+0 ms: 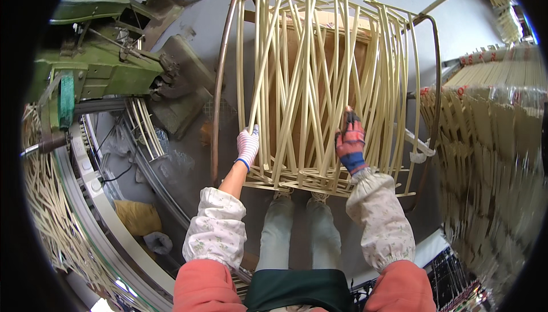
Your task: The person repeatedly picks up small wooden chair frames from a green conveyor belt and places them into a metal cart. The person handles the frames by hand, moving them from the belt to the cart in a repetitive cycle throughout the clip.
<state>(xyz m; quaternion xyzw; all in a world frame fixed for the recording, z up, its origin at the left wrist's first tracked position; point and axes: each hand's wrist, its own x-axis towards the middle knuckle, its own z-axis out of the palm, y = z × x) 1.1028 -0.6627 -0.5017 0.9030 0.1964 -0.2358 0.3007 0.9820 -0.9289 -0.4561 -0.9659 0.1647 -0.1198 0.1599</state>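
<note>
Long pale-yellow rods (306,84) lie crisscrossed in a loose heap on a metal-framed cart in front of me. My left hand (248,145), in a white-and-pink striped glove with a blue cuff, is closed round the lower end of a slanting rod at the heap's left side. My right hand (351,144), in a red, black and blue glove, is closed on the lower part of a rod standing nearly straight up the picture. A bare fingertip shows there; the palm side is hidden. Brown cardboard (294,49) shows between the rods.
The cart's bent metal rail (219,84) runs along the left of the heap. A green machine (108,67) stands at far left. Plastic-wrapped bundles of strips (491,118) are stacked at right. More rods (51,198) lie by a long metal rail at lower left.
</note>
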